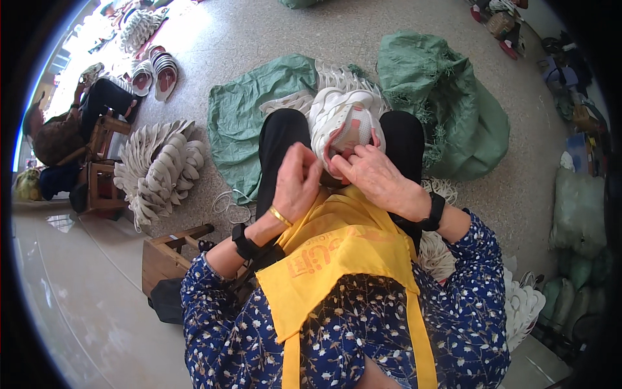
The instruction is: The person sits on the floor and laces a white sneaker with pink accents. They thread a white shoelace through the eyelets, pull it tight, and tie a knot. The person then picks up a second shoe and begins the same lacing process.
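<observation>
A white shoe upper (317, 133) with pink lining and pale mesh is held between my knees, its opening toward me. My right hand (382, 180) is closed at that opening, thumb and fingers pinching the pink-lined edge. Just left of the shoe, my left hand (298, 185) is raised with its fingers curled together in a pinch. Whatever lies between those fingertips is too small to make out. Under both wrists spreads a yellow apron (343, 253) over my lap.
Green sacks (453, 110) lie on the floor beyond my knees, with more white uppers between them. Stacked white shoe parts (162, 168) stand at left, near a wooden stool (172, 249). Another person (65, 133) sits far left. Bags (580, 207) line the right side.
</observation>
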Demonstrator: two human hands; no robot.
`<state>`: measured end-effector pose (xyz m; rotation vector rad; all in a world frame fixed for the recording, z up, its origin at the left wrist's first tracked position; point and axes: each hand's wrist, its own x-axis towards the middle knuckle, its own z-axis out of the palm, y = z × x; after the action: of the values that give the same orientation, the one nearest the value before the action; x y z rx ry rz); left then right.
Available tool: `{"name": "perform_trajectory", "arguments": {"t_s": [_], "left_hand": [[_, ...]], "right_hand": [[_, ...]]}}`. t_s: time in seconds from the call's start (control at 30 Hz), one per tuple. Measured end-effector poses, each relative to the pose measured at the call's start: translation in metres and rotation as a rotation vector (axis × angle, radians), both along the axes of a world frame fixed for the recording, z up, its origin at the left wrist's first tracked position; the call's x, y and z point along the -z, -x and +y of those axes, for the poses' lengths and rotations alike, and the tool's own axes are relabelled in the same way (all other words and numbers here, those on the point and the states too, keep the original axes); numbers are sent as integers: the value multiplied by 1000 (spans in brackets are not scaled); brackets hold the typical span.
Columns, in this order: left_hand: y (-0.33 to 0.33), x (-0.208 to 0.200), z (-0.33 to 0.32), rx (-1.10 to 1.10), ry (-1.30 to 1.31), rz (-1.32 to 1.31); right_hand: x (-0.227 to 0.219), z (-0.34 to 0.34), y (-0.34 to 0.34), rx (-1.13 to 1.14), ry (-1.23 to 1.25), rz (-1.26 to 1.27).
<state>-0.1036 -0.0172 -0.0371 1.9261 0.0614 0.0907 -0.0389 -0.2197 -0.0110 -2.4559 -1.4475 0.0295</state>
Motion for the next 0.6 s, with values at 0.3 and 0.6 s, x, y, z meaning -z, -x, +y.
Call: {"name": "perform_trajectory", "arguments": {"t_s": [0.3, 0.6], "left_hand": [[-119, 23, 20, 6, -220, 161], [-117, 28, 4, 89, -171, 165]], "right_hand": [[-3, 1, 17, -67, 40, -75], [-13, -10, -1, -135, -36, 24]]}}
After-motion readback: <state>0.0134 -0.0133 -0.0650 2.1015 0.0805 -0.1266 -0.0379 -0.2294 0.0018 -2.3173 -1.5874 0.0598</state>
